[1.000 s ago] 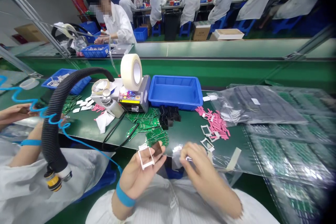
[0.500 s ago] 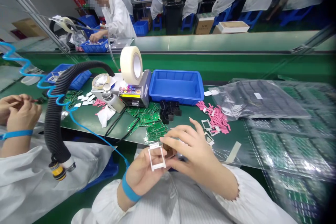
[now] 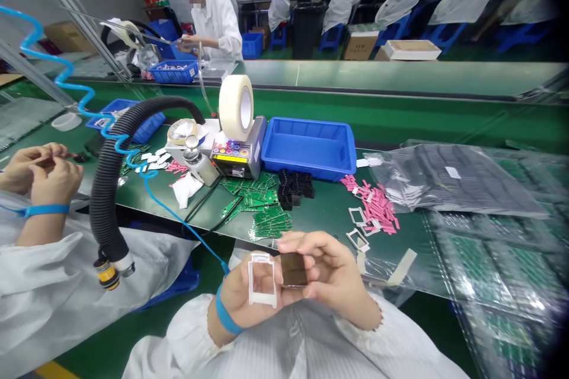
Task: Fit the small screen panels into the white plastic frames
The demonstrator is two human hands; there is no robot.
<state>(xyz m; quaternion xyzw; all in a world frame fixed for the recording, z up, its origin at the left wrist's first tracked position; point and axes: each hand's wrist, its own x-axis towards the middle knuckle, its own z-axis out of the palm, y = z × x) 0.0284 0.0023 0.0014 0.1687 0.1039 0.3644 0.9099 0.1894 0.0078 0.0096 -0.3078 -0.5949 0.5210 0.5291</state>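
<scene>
My left hand, with a blue band at the wrist, is closed on a small white plastic frame, its open middle facing me. Right beside the frame, my right hand grips a dark, flat, glossy screen panel by its right side. The left fingertips come close to the panel's left edge; whether they touch it I cannot tell. Both parts are above my lap at the bench's near edge. Beyond my hands lie green circuit boards and black parts.
A blue tray stands behind the black parts, with a tape dispenser to its left. Pink strips and white frames lie to the right. A black hose arches at left near a co-worker's hands.
The dark panel has come into clear view in my right hand, beside the white frame. My right hand has lowered and turned. The camera view has shifted slightly left.
</scene>
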